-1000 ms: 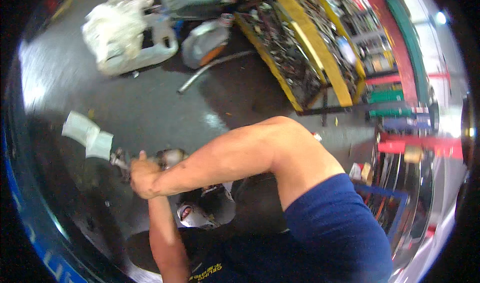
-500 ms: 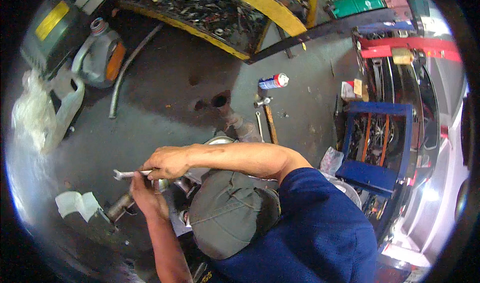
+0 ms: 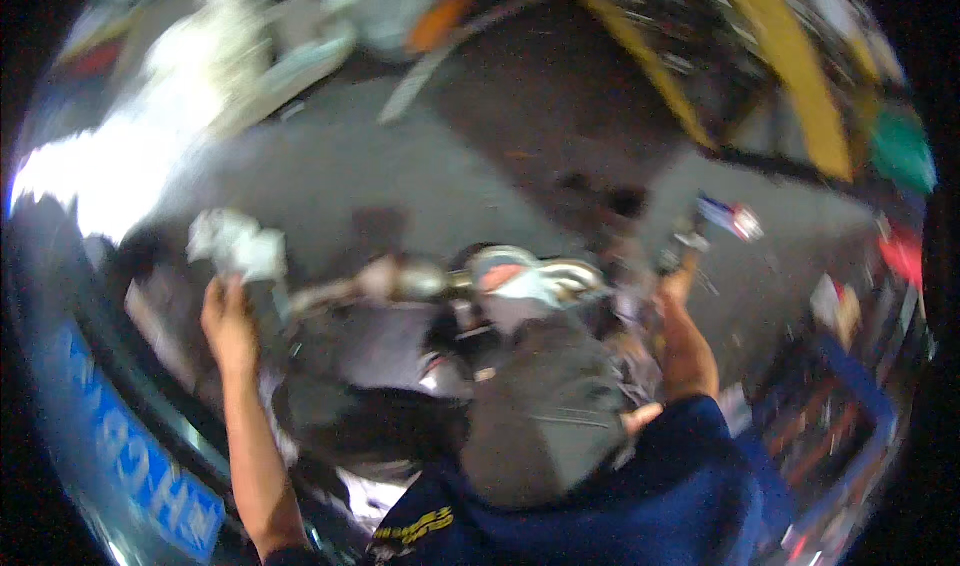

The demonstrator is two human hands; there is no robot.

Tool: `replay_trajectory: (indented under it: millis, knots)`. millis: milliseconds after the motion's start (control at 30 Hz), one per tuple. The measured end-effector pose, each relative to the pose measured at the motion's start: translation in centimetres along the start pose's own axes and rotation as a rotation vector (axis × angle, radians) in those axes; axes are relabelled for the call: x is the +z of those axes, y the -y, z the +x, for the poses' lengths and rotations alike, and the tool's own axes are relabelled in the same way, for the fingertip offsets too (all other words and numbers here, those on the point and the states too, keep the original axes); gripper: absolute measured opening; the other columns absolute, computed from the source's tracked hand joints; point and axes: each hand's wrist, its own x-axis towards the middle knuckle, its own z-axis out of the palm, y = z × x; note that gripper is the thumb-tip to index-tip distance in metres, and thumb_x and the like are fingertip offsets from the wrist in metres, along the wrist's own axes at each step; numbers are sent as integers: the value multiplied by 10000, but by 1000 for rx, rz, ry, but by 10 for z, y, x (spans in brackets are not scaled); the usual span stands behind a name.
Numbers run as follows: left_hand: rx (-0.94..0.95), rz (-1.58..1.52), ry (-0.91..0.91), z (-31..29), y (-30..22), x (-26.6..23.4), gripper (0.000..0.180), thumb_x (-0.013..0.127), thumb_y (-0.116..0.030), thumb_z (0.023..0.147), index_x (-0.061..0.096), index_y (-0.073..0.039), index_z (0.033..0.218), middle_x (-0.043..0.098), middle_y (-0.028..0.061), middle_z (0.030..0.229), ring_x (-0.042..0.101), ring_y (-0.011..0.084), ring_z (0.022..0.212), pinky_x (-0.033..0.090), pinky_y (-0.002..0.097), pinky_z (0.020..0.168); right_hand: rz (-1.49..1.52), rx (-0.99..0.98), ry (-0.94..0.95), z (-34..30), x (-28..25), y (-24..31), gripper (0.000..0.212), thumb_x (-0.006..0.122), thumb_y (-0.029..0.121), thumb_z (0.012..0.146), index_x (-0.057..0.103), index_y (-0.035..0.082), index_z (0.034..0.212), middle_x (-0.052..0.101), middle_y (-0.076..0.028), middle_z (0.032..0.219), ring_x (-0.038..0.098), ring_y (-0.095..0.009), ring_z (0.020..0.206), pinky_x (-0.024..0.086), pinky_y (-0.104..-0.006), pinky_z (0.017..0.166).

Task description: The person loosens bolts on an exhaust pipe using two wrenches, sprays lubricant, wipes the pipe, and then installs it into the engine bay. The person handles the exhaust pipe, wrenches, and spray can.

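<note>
The view is smeared by motion. At the left, my left hand point(image 3: 232, 326) pinches the lower edge of a white, crumpled paper sheet point(image 3: 240, 246). My right hand point(image 3: 677, 291) reaches out to the right, at the handle of a hammer point(image 3: 687, 238) on the floor. Its fingers are too blurred to show whether they close on the handle. The wrench held earlier cannot be made out. Between my hands, a metal pipe assembly point(image 3: 400, 278) with bright rounded parts lies beyond my knee. My grey trouser knee point(image 3: 545, 406) hides part of it.
A blue, white and red spray can point(image 3: 730, 216) lies past the hammer. Yellow-framed shelving point(image 3: 790, 66) stands at the far right, a blue metal frame point(image 3: 850, 376) at the right. A grey jug point(image 3: 395, 16) is at the far left. A vehicle's blue plate point(image 3: 140, 446) is close at left.
My view has swung left, so the scene shifts right. My hands, earlier together on a wrench, are now wide apart: left at the paper, right by the hammer. The paper is now in my left hand.
</note>
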Motion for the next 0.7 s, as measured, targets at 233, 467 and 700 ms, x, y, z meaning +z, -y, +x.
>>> replay_trajectory:
  millis: [233,467,700]
  knots:
    - [-78,90,-22,25,59,-87,224,631,-257,1036,664,-58,938,516,-62,732,442,68,657,363,274,595,-463,-179,61,-10,-12,58,512,539,143,1003,445,28,1493,662,-273,1285,656,-453,1154,525,-502,970]
    - [-265,16,97,-13,106,-62,304,579,-289,1055,674,-4,1006,506,-48,713,448,78,654,373,295,592,48,-806,92,-109,-105,267,173,523,91,945,606,-7,1059,641,-162,876,627,-259,764,472,-412,630]
    - [-251,-64,116,-13,124,-36,314,588,-322,1055,682,-26,1007,531,-35,732,468,74,649,364,278,572,793,-647,1178,-249,37,525,277,584,189,1017,671,7,1207,723,-96,1058,686,-158,843,557,-304,784]
